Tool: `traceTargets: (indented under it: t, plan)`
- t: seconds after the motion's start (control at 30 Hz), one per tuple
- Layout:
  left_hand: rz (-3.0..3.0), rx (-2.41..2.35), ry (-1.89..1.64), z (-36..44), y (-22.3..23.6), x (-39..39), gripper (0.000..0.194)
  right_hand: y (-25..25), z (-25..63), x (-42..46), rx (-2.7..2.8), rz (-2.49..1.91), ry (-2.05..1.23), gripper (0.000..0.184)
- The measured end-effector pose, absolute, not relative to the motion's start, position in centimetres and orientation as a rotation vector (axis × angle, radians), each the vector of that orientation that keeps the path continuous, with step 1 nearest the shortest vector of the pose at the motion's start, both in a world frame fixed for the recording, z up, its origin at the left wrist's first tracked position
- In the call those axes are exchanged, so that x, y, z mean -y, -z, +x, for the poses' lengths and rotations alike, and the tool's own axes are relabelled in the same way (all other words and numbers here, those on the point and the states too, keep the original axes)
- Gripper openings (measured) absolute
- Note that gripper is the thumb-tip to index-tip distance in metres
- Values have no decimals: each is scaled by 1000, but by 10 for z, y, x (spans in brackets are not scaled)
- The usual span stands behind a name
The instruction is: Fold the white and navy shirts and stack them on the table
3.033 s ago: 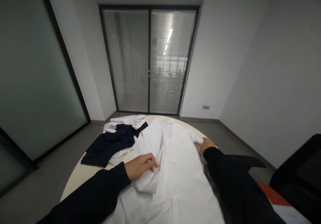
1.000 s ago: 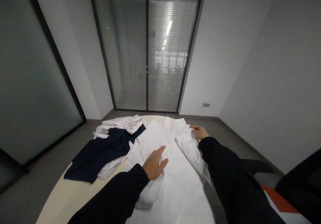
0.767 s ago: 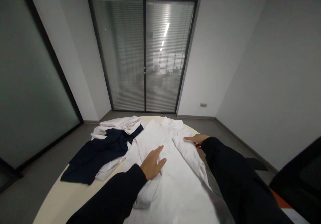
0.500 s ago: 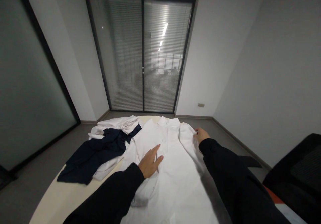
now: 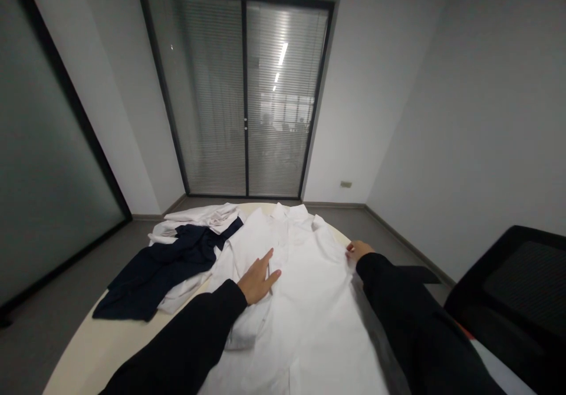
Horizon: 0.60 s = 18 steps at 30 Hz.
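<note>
A white shirt (image 5: 316, 300) lies spread over the table, its collar (image 5: 289, 211) at the far side. Flat on the left part of its front, my left hand (image 5: 257, 278) rests with thumb and fingers apart. My right hand (image 5: 357, 251) pinches the shirt's cloth at the right side, near the sleeve and the table's edge. The left sleeve's cuff (image 5: 244, 335) shows beside my left forearm. Left of the shirt lies a crumpled dark navy garment (image 5: 172, 268), with other white clothing (image 5: 201, 217) behind and under it.
The pale round table (image 5: 79, 348) has a curved edge. A black mesh chair (image 5: 517, 289) stands at the right, with something red and white in front of it. Beyond the table are a glass door (image 5: 239, 100) with blinds and grey walls.
My right hand has moved outward and slightly down with the pinched cloth, drawing the shirt's right side flatter. My left hand stays on the shirt. The view has turned a little right.
</note>
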State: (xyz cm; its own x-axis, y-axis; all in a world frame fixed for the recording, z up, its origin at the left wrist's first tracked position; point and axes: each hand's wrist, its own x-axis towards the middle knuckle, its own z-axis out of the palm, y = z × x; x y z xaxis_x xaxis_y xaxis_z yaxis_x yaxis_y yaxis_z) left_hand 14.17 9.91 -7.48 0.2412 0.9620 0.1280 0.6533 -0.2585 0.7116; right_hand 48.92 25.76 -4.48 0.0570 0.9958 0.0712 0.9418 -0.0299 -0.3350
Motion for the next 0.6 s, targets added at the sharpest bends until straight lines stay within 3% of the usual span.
traceTargets:
  t: [0.23,0.43,0.47,0.6]
  plan:
    - [2001,-1636,-606,139,40,-85,84,33,456,-214,2180,-1900,-27,47]
    - [2171,-1553,-3,136,1,-23,132,40,400,-147,2544,-1731,-113,60]
    - [2191,-1562,70,134,-3,-15,126,43,393,-136,2584,-1729,-136,63]
    - [2224,-1743,167,114,-14,-13,64,53,377,-104,2686,-1658,-255,64]
